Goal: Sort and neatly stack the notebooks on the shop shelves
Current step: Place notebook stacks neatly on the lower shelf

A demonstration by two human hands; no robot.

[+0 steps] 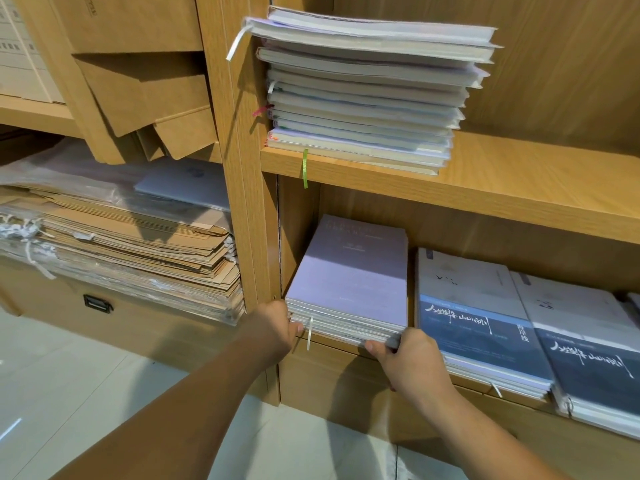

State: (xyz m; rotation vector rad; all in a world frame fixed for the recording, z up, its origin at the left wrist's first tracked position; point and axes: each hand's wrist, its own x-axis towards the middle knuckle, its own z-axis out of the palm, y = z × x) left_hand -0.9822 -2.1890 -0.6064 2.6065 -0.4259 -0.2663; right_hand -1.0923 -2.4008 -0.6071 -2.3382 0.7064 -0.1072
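Both hands clamp the front corners of one pile. The left hand (pixel 277 323) curls its fingers round the near left corner, and the right hand (pixel 408 355) pinches the near right corner with the thumb laid along the bottom edge. Between them is the lilac stack (pixel 349 282), several flat notebooks with matte, pale purple covers and grey-white page edges. It lies at the left end of the lower shelf (pixel 332 348), close to the side wall. The faint print on the top cover is too blurred to read. A white ribbon (pixel 309 332) dangles from the front, just beside the left hand.

To the right, nearly touching, sit two blue-grey stacks (pixel 478 323). Their covers are pale grey above and dark slate blue below, with white brush-script characters across the blue band. Thin ribbon markers hang from them.

On the upper shelf (pixel 519 181) stands a tall, uneven pile of notebooks (pixel 363 91) with cream page blocks, skewed against one another. A green ribbon (pixel 305 168) drops over the shelf edge, and pink and white ones stick out higher up.

Left of the wood-grain upright (pixel 239 168) lie brown kraft paper bags (pixel 138 244) with white cord handles, partly under clear plastic, and above them folded cardboard (pixel 145 91). Pale glossy floor tiles (pixel 69 375) lie below.
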